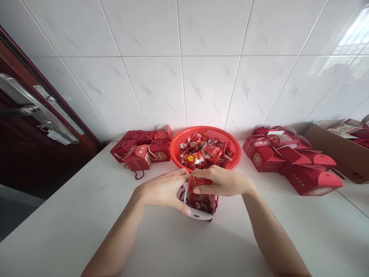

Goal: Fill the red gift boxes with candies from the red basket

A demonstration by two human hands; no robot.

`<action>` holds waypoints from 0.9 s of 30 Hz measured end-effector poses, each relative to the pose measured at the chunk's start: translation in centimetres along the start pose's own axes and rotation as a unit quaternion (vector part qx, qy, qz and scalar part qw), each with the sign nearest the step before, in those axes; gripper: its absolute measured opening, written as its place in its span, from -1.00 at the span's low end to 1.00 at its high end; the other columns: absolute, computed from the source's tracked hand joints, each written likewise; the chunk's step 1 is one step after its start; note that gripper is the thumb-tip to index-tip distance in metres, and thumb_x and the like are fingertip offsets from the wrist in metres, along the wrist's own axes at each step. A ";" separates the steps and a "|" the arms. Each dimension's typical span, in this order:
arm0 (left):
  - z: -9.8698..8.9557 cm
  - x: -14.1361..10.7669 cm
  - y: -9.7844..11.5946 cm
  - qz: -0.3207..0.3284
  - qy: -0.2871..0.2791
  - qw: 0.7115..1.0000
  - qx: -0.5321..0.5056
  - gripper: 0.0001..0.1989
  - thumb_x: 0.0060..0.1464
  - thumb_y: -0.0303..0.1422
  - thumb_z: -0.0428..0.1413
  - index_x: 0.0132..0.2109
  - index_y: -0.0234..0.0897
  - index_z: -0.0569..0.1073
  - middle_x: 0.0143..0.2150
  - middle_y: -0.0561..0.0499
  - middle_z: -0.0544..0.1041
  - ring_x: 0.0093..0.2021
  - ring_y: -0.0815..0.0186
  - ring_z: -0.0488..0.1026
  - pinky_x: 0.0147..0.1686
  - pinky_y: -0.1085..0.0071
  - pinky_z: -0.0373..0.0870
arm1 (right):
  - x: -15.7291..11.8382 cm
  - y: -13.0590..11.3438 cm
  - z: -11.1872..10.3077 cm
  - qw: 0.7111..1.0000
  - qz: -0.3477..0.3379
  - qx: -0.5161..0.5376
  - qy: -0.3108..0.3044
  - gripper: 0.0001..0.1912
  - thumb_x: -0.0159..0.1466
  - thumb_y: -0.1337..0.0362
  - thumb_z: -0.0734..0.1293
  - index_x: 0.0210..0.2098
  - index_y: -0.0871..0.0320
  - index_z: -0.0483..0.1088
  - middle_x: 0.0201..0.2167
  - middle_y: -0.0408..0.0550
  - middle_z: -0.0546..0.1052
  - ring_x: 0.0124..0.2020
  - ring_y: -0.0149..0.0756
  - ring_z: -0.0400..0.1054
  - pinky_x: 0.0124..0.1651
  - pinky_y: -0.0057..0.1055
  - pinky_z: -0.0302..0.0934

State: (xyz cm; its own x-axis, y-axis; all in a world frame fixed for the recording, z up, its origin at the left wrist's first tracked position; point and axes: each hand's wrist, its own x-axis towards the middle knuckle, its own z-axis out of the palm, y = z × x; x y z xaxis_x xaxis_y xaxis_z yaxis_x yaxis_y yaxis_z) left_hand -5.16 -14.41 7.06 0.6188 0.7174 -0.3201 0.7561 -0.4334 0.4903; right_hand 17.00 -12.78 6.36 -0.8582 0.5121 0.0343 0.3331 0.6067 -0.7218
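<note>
An open red gift box with white-lined flaps stands on the counter in front of me. My left hand grips its left side, the thumb near the front flap and the fingers at the back. Over the box's opening, my right hand has its thumb and fingers closed around a red candy packet. Darker red packets lie inside the box. Just behind both hands sits a red plastic basket of wrapped candies. The right hand's far fingertips are partly hidden.
Closed red boxes with rope handles cluster left of the basket. To the right stand more red boxes, some with raised flaps. A brown carton is at far right. White tiles back the counter; a dark door is left.
</note>
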 end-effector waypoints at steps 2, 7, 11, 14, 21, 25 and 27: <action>-0.1 0.1 0.0 0.009 -0.006 1.000 0.007 -0.14 -0.15 -0.03 0.35 0.29 -0.02 0.29 0.26 -0.01 0.37 0.23 0.01 0.33 0.11 0.30 0.30 | -0.4 -0.2 -0.1 0.998 0.049 -0.032 0.006 -0.76 0.36 0.15 0.29 -0.09 0.18 0.41 -0.45 -0.17 0.46 -0.48 -0.41 0.29 -0.43 -0.49 0.09; 0.0 0.2 0.0 0.001 -0.006 1.000 0.017 -0.12 -0.16 0.01 0.34 0.30 -0.03 0.27 0.21 -0.03 0.40 0.17 0.02 0.37 0.02 0.33 0.34 | -0.1 -1.1 0.5 0.978 0.156 -0.136 -0.017 -0.64 0.20 0.15 0.41 -0.07 0.17 0.38 -0.50 -0.16 0.42 -0.45 -0.29 0.30 -0.50 -0.46 -0.02; 0.2 0.2 -0.4 0.013 -0.002 1.000 0.006 -0.12 -0.15 0.01 0.33 0.31 -0.02 0.25 0.24 -0.04 0.38 0.19 0.02 0.35 0.03 0.32 0.33 | 0.7 -1.3 1.4 0.961 0.189 -0.203 -0.002 -0.78 0.25 0.24 0.34 -0.13 0.19 0.43 -0.42 -0.07 0.49 -0.46 -0.29 0.33 -0.50 -0.43 -0.08; 0.2 0.2 -0.4 0.024 -0.001 1.000 0.001 -0.08 -0.13 0.01 0.32 0.35 0.00 0.18 0.32 -0.04 0.31 0.24 0.01 0.30 0.08 0.30 0.30 | 0.6 -1.4 1.6 0.954 0.197 -0.224 0.009 -0.82 0.25 0.31 0.32 -0.14 0.18 0.45 -0.40 -0.05 0.52 -0.46 -0.30 0.35 -0.50 -0.42 -0.10; 0.0 0.1 0.2 -0.003 -0.007 1.000 0.003 -0.15 -0.14 -0.02 0.33 0.30 0.05 0.26 0.14 0.02 0.45 0.05 0.08 0.43 -0.07 0.35 0.36 | -0.6 -2.5 1.1 0.973 0.142 -0.182 0.004 -0.82 0.24 0.40 0.29 -0.18 0.13 0.48 -0.45 -0.14 0.52 -0.50 -0.37 0.31 -0.50 -0.44 -0.08; 0.1 0.1 0.1 0.002 0.001 1.000 0.008 -0.25 -0.05 0.04 0.27 0.28 0.05 0.29 0.19 0.02 0.42 0.09 0.06 0.41 -0.08 0.35 0.35 | -2.1 -2.6 0.0 0.984 0.107 -0.135 0.033 -0.79 0.27 0.36 0.31 -0.11 0.09 0.50 -0.34 -0.12 0.59 -0.41 -0.36 0.39 -0.40 -0.47 0.09; 0.2 0.1 0.0 -0.006 0.002 1.000 0.013 -0.26 -0.02 0.06 0.24 0.28 0.04 0.29 0.19 0.01 0.41 0.08 0.05 0.42 -0.09 0.35 0.35 | -3.2 -2.6 -0.6 0.984 0.097 -0.127 0.083 -0.74 0.29 0.32 0.32 -0.03 0.08 0.48 -0.24 -0.08 0.61 -0.33 -0.32 0.44 -0.33 -0.46 0.17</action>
State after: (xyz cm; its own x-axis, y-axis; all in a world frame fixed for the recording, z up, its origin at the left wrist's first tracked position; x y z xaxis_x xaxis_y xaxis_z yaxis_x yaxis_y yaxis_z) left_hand -5.03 -14.50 6.86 0.6087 0.7251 -0.3220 0.7688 -0.4389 0.4650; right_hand 19.14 -15.62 8.55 -0.7004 0.7126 0.0410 0.5887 0.6092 -0.5313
